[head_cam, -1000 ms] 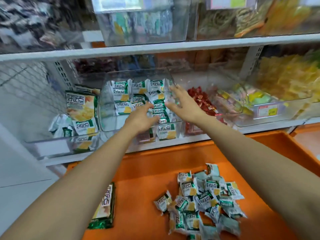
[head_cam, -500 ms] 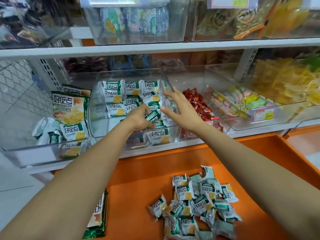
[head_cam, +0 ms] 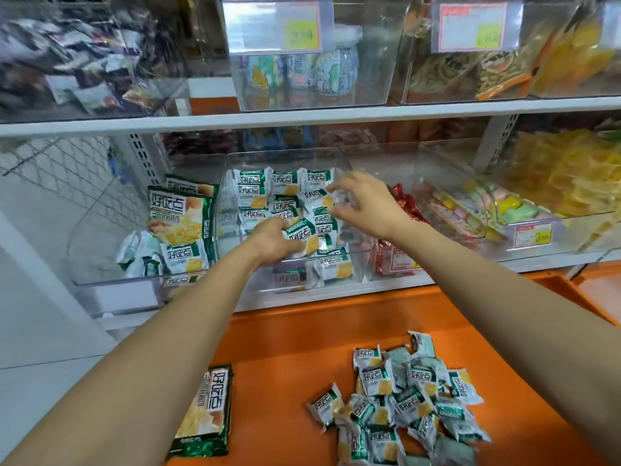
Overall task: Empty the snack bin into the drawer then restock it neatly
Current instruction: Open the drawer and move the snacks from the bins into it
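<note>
Moved: right hand [head_cam: 366, 205] gone from flat to crooked, grip wide, fingertips at the stacked packets [head_cam: 285, 193] by the right wall of the clear bin [head_cam: 356, 267], holding none. Left hand [head_cam: 272, 242] at the near rim, grip closed round one packet [head_cam: 299, 235]. Bin's near-left part open. Orange drawer [head_cam: 285, 348] below: loose pile [head_cam: 403, 401] right, large pack [head_cam: 208, 408] left, bare room between.
</note>
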Motion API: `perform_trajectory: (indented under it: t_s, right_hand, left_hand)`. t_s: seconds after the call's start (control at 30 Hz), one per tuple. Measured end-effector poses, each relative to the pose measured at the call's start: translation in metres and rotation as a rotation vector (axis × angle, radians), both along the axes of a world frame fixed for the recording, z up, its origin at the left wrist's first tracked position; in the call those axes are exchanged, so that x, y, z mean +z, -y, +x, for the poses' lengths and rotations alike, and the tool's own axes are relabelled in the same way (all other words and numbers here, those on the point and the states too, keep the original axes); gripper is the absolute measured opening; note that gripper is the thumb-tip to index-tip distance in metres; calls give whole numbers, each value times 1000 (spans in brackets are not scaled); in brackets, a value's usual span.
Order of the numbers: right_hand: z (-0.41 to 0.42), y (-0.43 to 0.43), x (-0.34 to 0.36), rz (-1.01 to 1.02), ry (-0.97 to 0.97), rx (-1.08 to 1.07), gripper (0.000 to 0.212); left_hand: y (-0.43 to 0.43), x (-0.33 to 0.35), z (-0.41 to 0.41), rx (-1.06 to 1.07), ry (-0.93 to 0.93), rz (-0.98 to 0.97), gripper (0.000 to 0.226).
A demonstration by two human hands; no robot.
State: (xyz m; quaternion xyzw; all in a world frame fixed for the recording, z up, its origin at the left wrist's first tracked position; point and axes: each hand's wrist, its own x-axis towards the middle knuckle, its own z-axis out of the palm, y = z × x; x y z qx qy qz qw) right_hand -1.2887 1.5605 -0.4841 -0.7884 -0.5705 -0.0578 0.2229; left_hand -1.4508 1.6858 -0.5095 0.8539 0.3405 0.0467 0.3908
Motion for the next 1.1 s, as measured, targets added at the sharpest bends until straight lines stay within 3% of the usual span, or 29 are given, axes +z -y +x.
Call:
perform_trajectory:
  t_s: [0.13,0.27,0.43,0.67,0.87,0.93,1.03,1.1]
  right_hand:
    - [10,10,-11,-1,-225,-47,67]
    - [7,5,-34,130,-306,-32,61]
    - [15,5,-40,193,-331,-12,52]
    - [15,9,-40,210,-403,12,44]
    - [12,10,-33,166,-328,-40,42]
    - [6,5,-25,212,-237,-58,41]
    - [-9,-12,-7,256,-256,4,36]
    - [-21,-28,-4,69,-343,72,34]
  left_hand:
    - [1,-1,15,-117,-103,4,75]
    - [9,-4,39,-253,-286,-7,92]
    - [7,-8,57,-214,-349,56,100]
    - [2,-12,51,-118,-154,-157,98]
    - [-12,11,17,49,163,-308,72]
    - [-19,24,-1,111,234,-284,80]
    - [-28,38,-27,153,320,-184,87]
    - [-28,45,-42,172,361,-104,76]
